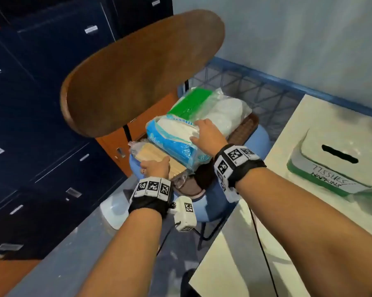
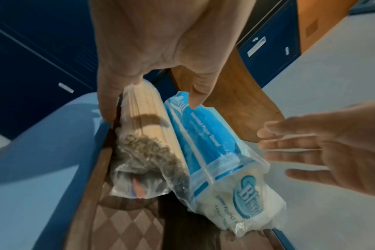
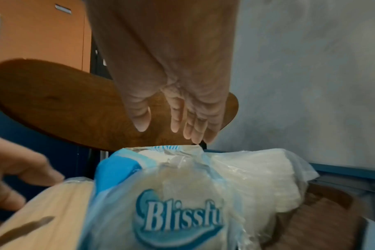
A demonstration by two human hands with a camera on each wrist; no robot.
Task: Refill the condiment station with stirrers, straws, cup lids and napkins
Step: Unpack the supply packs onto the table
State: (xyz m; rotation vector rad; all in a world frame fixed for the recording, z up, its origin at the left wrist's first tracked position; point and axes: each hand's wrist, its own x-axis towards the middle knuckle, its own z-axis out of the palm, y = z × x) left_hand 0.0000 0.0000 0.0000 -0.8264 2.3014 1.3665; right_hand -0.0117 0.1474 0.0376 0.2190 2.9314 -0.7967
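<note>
A brown tray on a blue chair seat carries the supplies. A clear bag of wooden stirrers lies at its near left. My left hand grips its end between thumb and fingers. Beside and partly over it lies a blue "Blissful" napkin pack. My right hand is spread over its top with straight fingers. Behind are a green straw pack and a clear bag of white lids.
The chair's brown wooden back rises just behind the tray. Dark blue lockers line the left side. At the right a white table holds a green-and-white dispenser labelled tissues and napkins. A blue mesh basket stands by the wall.
</note>
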